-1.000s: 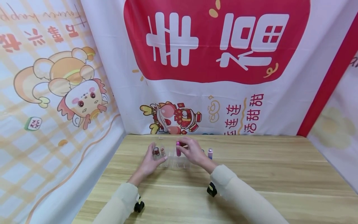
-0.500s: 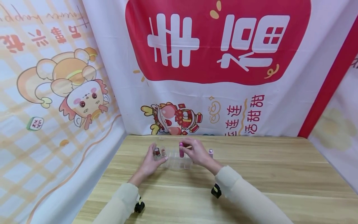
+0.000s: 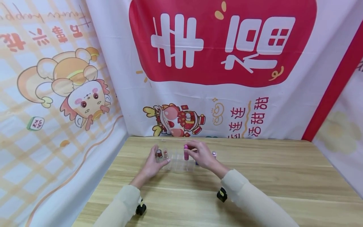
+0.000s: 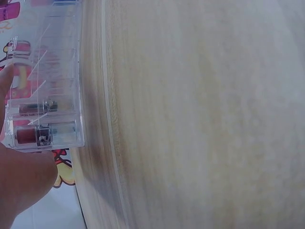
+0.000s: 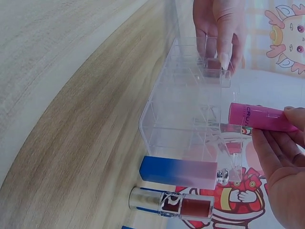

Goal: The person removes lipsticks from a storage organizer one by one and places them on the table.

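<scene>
A clear lipstick organizer [image 3: 178, 167] stands near the table's back edge. My left hand [image 3: 152, 164] grips its left end, the thumb along the near side. Two gloss tubes sit in the compartments at that end, a dark red tube [image 4: 27, 135] and a paler-capped tube [image 4: 32, 109]. My right hand [image 3: 202, 156] pinches a bright pink lipstick tube [image 5: 259, 118] upright between thumb and fingers, over the organizer's right part. Lettering shows on the tube's lower end. Several slots between the filled end and the pink tube hold nothing.
Just right of the organizer stand a blue-to-pink square tube [image 5: 178, 171] and a red lip gloss [image 5: 171, 204], partly hidden by my right hand in the head view. Printed cloth [image 3: 221, 110] hangs behind the wooden table [image 3: 255, 176].
My right hand has shifted slightly right along the organizer with the pink lipstick tube. The left hand keeps its grip on the organizer's left end.
</scene>
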The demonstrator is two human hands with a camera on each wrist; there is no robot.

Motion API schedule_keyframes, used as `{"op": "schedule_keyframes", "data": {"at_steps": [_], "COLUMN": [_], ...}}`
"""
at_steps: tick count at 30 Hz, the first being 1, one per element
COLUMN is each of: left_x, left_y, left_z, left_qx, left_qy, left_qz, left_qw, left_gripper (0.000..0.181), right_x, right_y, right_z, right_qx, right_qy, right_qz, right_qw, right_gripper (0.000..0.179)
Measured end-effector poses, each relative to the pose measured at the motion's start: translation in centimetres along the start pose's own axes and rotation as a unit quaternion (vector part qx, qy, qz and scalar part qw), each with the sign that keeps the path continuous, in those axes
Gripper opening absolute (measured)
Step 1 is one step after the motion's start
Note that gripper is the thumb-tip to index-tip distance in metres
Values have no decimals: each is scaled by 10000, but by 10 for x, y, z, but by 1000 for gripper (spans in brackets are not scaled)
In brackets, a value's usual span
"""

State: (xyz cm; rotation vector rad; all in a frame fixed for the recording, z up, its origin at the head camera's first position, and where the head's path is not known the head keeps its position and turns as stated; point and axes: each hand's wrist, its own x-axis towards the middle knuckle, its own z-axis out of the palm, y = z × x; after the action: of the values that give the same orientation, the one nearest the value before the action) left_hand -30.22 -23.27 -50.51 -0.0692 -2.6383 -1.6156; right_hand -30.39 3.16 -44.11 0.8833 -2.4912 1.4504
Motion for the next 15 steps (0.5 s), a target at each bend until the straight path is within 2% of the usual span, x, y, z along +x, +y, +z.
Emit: {"op": "schedule_keyframes", "data": {"at_steps": [7,11,15], "left_x": [-1,-1,0], "left_y": [0,1,0], "left_z": [0,0,0], "left_qx": [14,8,13], "left_qy": [-24,-16,7], "left_qz": [-22,-9,15], "left_qw": [10000,10000,10000], "left_gripper": [107,107,107], "right_x": [-4,-6,-8], "right_y": [2,2,2], "right_z": [-3,-5,-8], "right_qx": [63,73,27], "right_qy": [57,-2,-66], "right_qz": [-173,-85,-52], "right_qw": [9998,9999,10000], "right_gripper": [13,18,13]}}
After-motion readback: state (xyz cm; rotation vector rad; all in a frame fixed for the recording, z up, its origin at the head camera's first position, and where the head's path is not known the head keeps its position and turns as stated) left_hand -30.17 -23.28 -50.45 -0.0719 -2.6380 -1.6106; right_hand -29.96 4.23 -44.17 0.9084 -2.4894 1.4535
